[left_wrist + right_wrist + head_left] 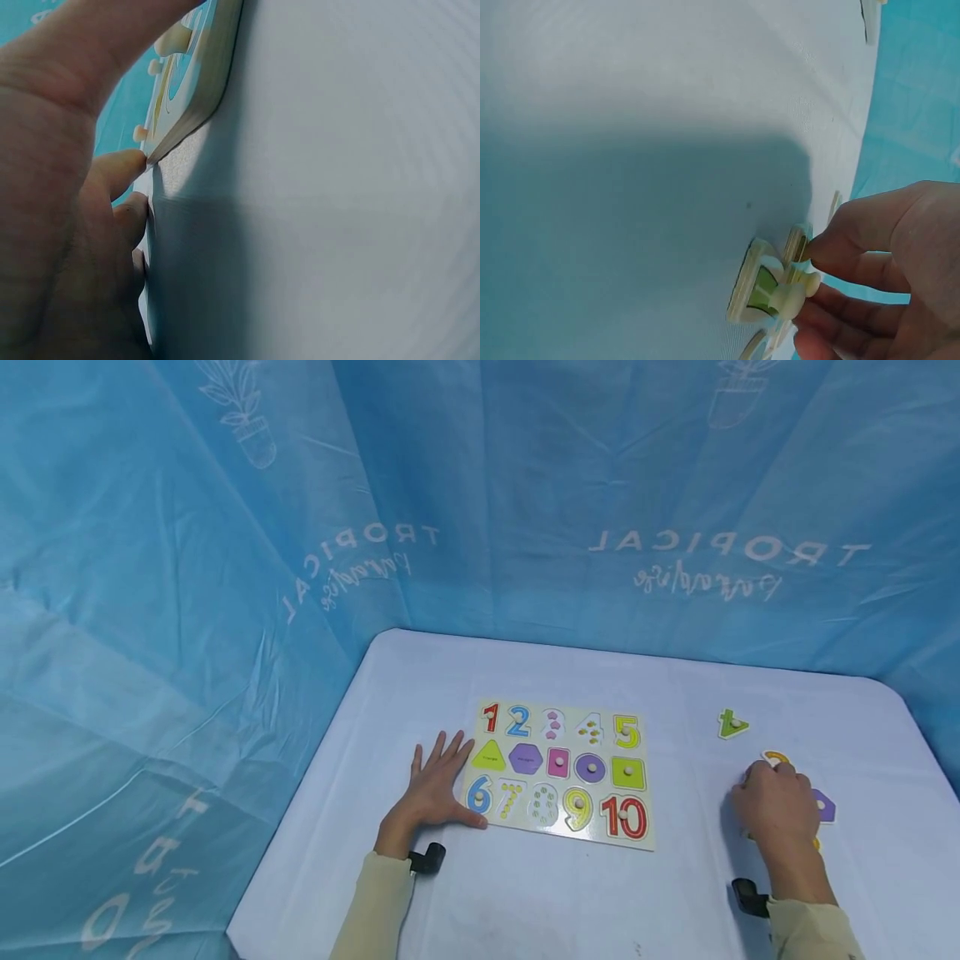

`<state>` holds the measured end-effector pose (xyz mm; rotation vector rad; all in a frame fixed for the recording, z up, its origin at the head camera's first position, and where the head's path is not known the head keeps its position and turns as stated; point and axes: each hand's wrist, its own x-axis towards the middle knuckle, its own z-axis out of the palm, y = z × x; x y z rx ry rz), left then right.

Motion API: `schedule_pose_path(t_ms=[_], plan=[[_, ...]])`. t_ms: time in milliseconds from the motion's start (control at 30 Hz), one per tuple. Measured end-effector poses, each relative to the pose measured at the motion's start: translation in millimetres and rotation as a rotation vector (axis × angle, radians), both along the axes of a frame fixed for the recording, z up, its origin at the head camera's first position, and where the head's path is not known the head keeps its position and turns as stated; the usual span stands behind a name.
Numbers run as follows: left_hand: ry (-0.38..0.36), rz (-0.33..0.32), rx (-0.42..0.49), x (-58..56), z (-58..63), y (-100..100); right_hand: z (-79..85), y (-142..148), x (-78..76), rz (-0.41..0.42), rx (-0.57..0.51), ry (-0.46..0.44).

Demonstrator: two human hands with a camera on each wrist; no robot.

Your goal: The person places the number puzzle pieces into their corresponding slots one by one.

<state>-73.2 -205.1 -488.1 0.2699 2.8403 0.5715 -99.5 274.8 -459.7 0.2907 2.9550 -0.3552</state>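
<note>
A number-and-shape puzzle board (608,735) lies mid-table. My left hand (435,789) rests at its left edge, fingers spread, thumb by the near corner. In the left wrist view, a fingertip touches the board's corner. My right hand (780,806) is over a cluster of loose pieces at the right, hiding part of them. There its thumb and fingers pinch a knobbed puzzle piece (811,283), whose figure cannot be made out. Close beside it is a green knobbed piece (763,291). An orange-edged piece (775,755) and a purple hexagon (826,806) peek out around the hand.
A loose green number 4 (732,724) lies farther back on the white-covered table (525,902). Several board recesses, including the 3, 4, 7 and 8, show printed pictures and no knobs. Blue printed curtains (525,485) rise behind and left of the table.
</note>
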Motion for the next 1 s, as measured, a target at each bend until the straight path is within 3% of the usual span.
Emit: schedule_pose_path(t_ms=[333, 500, 1000], plan=[[-0.002, 0.004, -0.011, -0.2, -2.0, 0.4, 5.4, 5.6, -5.1, -0.029, -0.041, -0.027], [-0.004, 0.007, -0.001, -0.2, -0.7, 0.5, 6.1, 2.2, -7.2, -0.016, -0.049, 0.006], [-0.018, 0.010, -0.015, -0.8, -1.6, 0.5, 15.3, -52.5, -16.9, 0.099, -0.116, 0.071]])
